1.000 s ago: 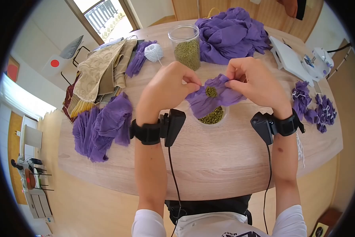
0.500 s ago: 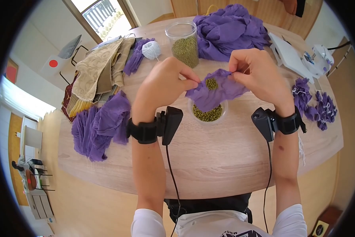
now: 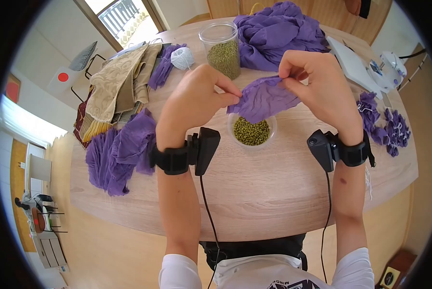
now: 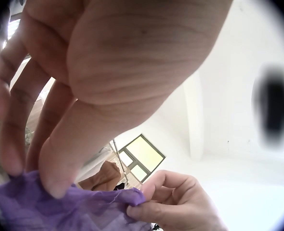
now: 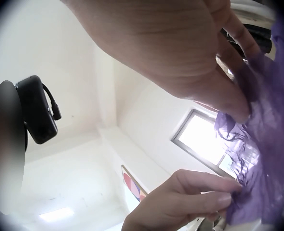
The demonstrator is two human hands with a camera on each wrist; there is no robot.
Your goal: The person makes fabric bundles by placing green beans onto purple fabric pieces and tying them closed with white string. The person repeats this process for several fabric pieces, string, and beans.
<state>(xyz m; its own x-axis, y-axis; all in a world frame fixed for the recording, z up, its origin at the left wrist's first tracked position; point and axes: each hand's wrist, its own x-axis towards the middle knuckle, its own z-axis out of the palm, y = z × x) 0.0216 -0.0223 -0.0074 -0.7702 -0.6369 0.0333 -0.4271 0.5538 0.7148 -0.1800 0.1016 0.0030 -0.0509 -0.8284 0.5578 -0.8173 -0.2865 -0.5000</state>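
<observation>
A thin purple cloth piece (image 3: 264, 100) is stretched between both hands, tilted so its near face looks plain. My left hand (image 3: 192, 98) pinches its left edge between thumb and fingertips. At the other end my right hand (image 3: 319, 89) pinches the upper right corner the same way. In the left wrist view, the cloth (image 4: 79, 209) hangs from the thumb and fingers. Below it stands a clear round bowl (image 3: 274, 137) of green beans (image 3: 251, 133); the cloth's lower edge overlaps the bowl's far side in the head view.
Behind the hands stands a clear jar (image 3: 219, 30) of green beans beside a heap of purple cloth (image 3: 281, 36). White yarn (image 3: 182, 58), patterned fabrics (image 3: 122, 79) and purple cloth (image 3: 122, 156) lie left. On the right are tied purple bundles (image 3: 396, 132) and a white sewing machine (image 3: 391, 72).
Both hands have lifted the cloth up and away from me, and it has tilted. The small pile of beans seen on it earlier is out of sight, and more of the bowl shows.
</observation>
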